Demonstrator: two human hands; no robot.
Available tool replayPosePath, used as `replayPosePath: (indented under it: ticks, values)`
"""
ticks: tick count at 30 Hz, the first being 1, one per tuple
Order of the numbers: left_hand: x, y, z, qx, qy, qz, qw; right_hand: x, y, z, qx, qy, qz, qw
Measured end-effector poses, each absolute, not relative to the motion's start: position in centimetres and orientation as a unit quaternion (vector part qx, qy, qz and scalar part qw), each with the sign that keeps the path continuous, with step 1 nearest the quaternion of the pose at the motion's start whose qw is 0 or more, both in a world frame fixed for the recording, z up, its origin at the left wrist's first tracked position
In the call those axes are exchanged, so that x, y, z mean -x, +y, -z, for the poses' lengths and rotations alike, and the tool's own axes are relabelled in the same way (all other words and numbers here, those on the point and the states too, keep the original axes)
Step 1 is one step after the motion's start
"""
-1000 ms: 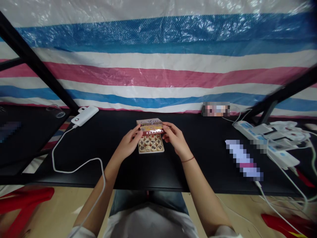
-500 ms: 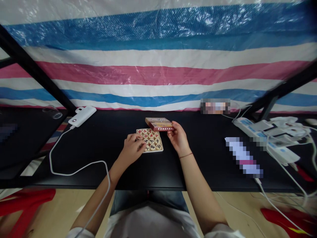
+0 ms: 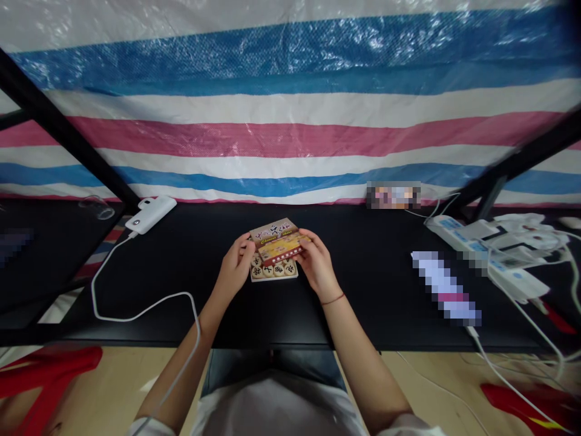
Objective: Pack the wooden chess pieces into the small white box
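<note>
A printed box lid (image 3: pixel 276 242), brown and yellow with "Chinese" lettering, is tilted over a white tray (image 3: pixel 275 279) of round Chinese chess pieces (image 3: pixel 278 270). Only the near row of pieces and part of another show; the lid hides the rest. My right hand (image 3: pixel 316 257) is closed on the lid's right side, thumb on top. At the left, my left hand (image 3: pixel 238 257) is closed around the lid's edge, its fingers close beside the tray's left side.
A white power bank (image 3: pixel 157 213) with a cable lies at the left. On the right are a blurred-out phone (image 3: pixel 447 287) and white power strips (image 3: pixel 512 275) with chargers and cords. Another blurred item (image 3: pixel 393 195) stands at the back by the striped sheet (image 3: pixel 290 139).
The lid has moved left and toward me, turning over the tray and covering most pieces. My left hand has left the pieces and taken the lid's left edge.
</note>
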State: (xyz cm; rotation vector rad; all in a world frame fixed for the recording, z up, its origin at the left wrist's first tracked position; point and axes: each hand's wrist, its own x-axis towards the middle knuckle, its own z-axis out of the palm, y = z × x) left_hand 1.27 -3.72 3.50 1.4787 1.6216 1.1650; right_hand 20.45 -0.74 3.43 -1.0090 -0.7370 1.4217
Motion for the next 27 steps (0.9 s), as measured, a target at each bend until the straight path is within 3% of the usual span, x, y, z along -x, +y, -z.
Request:
replayPosePath:
  ticks: [3, 9, 14, 21, 27]
  values:
    - [-0.9, -3.3, -3.7, -0.489, 0.614, -0.482, 0.391, -19.3, -2.0, -3.8, 0.458, -0.343, -0.595, 0.564]
    - [-0.6, -5.0, -3.1, -0.563, 0.599, -0.475, 0.315, -19.4, -3.9, -3.4, 0.52, -0.435, -0.563, 0.473]
    - [-1.0, -7.2, -1.8, -0.662, 0.595, -0.403, 0.212, -20.3, -5.8, -2.8, 0.605, -0.583, -0.387, 0.379]
    - [-1.2, -7.6, 0.1, -0.724, 0.57, -0.359, 0.149, -20.6, -6.1, -2.7, 0.657, -0.712, -0.187, 0.162]
    - [-0.9, -3.1, 1.0, -0.742, 0.566, -0.35, 0.086, -19.7, -1.1, -1.6, 0.624, -0.755, -0.103, 0.173]
